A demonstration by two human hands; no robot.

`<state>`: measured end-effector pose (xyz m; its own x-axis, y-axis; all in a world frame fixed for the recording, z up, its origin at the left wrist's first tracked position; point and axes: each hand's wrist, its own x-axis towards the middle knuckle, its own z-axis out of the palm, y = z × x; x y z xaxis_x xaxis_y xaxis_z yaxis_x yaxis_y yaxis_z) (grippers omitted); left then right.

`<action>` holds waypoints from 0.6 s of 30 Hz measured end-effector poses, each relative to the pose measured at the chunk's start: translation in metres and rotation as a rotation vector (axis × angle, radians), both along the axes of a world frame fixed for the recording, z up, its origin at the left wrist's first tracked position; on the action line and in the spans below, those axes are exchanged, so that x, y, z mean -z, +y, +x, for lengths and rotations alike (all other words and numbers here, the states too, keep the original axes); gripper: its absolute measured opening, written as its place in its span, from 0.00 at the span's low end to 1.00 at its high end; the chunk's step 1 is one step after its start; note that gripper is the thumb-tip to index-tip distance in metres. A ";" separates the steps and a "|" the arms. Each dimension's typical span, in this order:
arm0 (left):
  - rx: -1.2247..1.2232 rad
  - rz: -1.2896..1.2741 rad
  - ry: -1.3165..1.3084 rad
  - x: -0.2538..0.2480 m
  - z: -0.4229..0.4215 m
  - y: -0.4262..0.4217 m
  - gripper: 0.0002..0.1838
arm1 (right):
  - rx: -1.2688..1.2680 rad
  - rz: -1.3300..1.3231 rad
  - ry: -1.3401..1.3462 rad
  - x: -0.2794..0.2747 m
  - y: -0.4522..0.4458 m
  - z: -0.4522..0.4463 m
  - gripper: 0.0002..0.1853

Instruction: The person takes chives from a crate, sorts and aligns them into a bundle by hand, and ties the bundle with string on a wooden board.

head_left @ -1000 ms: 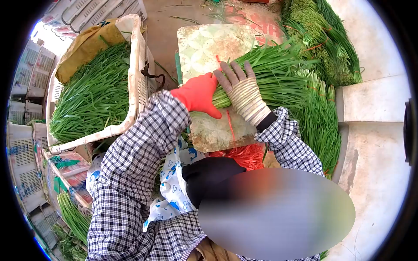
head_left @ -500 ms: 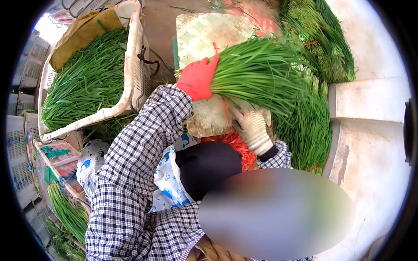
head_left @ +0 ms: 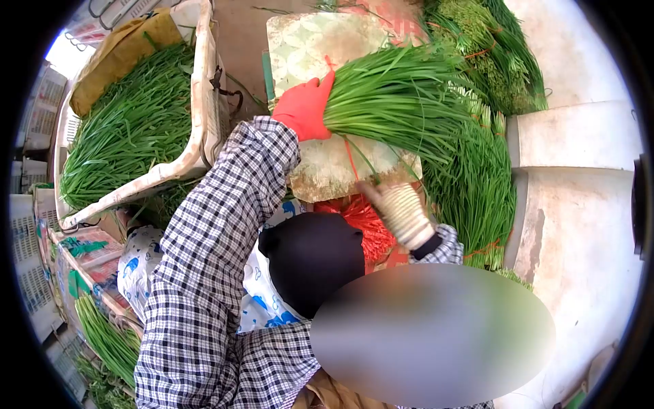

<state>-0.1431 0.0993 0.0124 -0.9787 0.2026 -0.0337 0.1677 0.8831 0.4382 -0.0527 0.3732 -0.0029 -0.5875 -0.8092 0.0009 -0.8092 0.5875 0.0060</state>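
My left hand, in a red glove, is closed round a bunch of green garlic chives near its cut end. The bunch lies across a worn, dirty board, its leaves fanning to the right. Under it runs a red tie, with one end showing above my left hand and the other below the bunch. My right hand, in a cream ribbed glove, is at the board's lower edge. Its fingertips meet the tie's lower end and look pinched on it, though slightly blurred.
At left stands a white crate full of loose chives. Tied bunches are piled at right, beside a pale wall. Red ties lie in a heap below the board. More chives lie at lower left.
My right hand has moved left relative to the board, and its fingertips have come to the lower end of the tie. My left hand keeps its hold on the chives. The view has shifted slightly.
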 end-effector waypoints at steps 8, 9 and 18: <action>-0.011 0.004 0.019 -0.003 0.004 0.001 0.59 | 0.266 -0.200 -0.405 -0.019 -0.051 -0.007 0.09; -0.014 0.016 0.048 -0.001 0.004 0.001 0.58 | 0.305 -0.331 -0.454 -0.016 -0.060 -0.002 0.09; -0.013 -0.004 0.063 0.007 0.001 -0.002 0.55 | 0.275 -0.720 -0.794 -0.019 -0.076 0.002 0.11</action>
